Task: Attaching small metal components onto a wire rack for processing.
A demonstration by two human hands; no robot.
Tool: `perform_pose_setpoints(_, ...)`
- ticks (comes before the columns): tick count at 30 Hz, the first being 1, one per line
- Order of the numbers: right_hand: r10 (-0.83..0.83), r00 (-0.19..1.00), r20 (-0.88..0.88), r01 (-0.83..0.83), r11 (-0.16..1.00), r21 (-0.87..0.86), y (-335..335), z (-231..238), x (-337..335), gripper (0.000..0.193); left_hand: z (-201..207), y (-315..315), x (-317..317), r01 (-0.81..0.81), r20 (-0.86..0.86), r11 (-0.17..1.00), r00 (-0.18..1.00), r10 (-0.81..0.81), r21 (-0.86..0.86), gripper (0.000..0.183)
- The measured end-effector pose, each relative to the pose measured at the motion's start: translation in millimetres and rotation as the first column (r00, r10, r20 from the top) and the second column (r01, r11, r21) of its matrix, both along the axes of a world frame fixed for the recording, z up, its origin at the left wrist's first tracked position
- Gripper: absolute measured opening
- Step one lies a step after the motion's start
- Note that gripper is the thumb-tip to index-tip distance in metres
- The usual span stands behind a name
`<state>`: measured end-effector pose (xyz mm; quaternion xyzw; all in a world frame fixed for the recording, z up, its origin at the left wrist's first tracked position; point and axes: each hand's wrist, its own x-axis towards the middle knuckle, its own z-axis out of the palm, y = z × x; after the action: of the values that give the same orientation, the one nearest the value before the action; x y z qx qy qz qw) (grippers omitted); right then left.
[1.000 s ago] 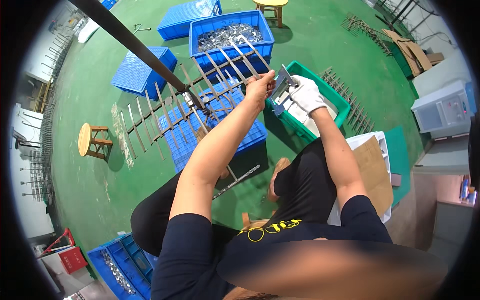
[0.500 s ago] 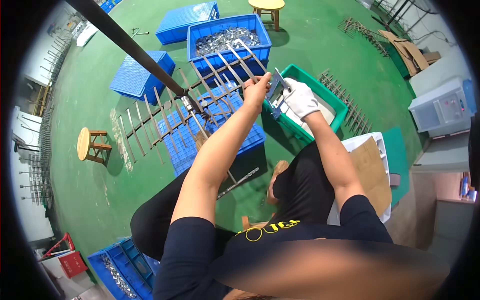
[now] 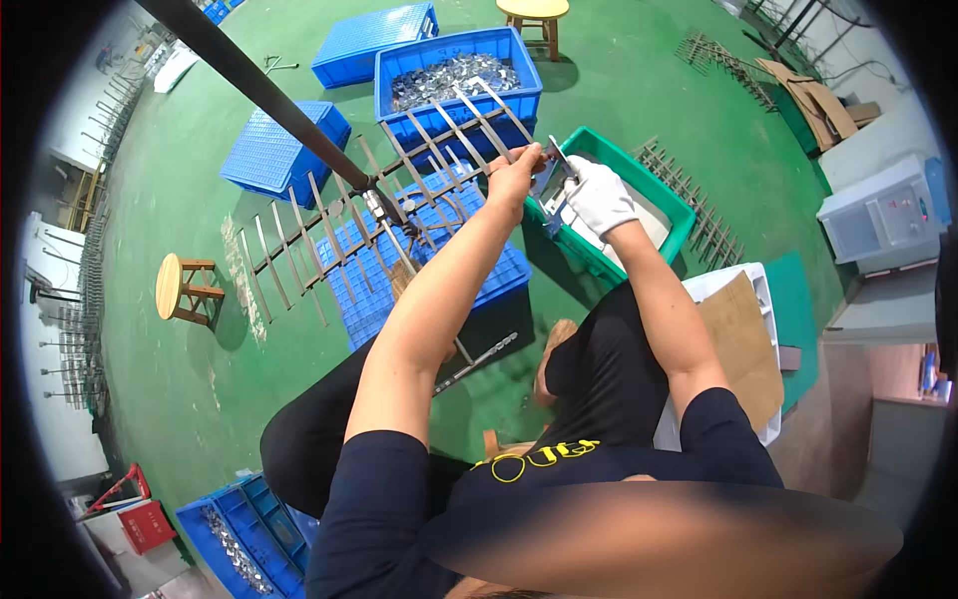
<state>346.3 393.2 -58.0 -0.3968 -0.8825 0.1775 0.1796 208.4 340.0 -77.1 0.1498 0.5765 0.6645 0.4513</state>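
Between my two hands is a flat blue-grey metal plate [image 3: 560, 157] with cut-out edges, seen almost edge-on. My right hand [image 3: 601, 198], in a white glove, grips its right side. My bare left hand [image 3: 512, 182] has its fingers pinched at the plate's left edge; the fingertips partly hide the contact. Just left of that hand, and partly behind it, is a metal rack [image 3: 386, 162] with long rows of prongs, fixed to a dark slanting pole [image 3: 269, 100]. Beneath the right hand stands a green bin [image 3: 682, 225] with pale sheets and metal parts inside.
A blue crate [image 3: 454, 48] full of small metal pieces stands ahead. Closed blue crates [image 3: 499, 285] sit under the rack and farther left. Wooden stools [image 3: 168, 288] stand left and ahead. More pronged racks [image 3: 699, 215] lie right of the bin. Cardboard [image 3: 740, 349] covers a white tray.
The metal plate has turned slightly and now shows more edge-on. My left fingertips have shifted a little right against it; the right hand has barely moved.
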Motion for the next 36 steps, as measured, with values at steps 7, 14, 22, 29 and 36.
perform_pose_setpoints(7,0.059,0.997,-0.057,-0.056,0.997,0.045,3,-3,2,0.023,1,0,0,0.018,-0.003,1.000,1.000,-0.018,0.019,0.021)
perform_pose_setpoints(14,0.034,0.999,0.011,-0.034,0.999,0.019,-1,1,-1,0.023,3,-2,1,0.001,-0.039,0.999,0.999,-0.003,-0.054,0.021)
perform_pose_setpoints(22,-0.004,1.000,0.007,0.004,1.000,-0.012,-2,1,0,0.026,2,-2,3,0.010,0.008,0.999,1.000,-0.009,-0.042,0.020)
perform_pose_setpoints(29,0.018,1.000,-0.013,-0.019,1.000,-0.005,2,-3,3,0.025,2,-2,2,0.014,-0.010,0.999,1.000,-0.015,-0.050,0.021)
perform_pose_setpoints(36,-0.019,0.999,0.033,0.021,0.998,-0.066,-1,6,0,0.026,-1,-4,-1,0.018,-0.016,0.999,1.000,-0.019,-0.046,0.022)
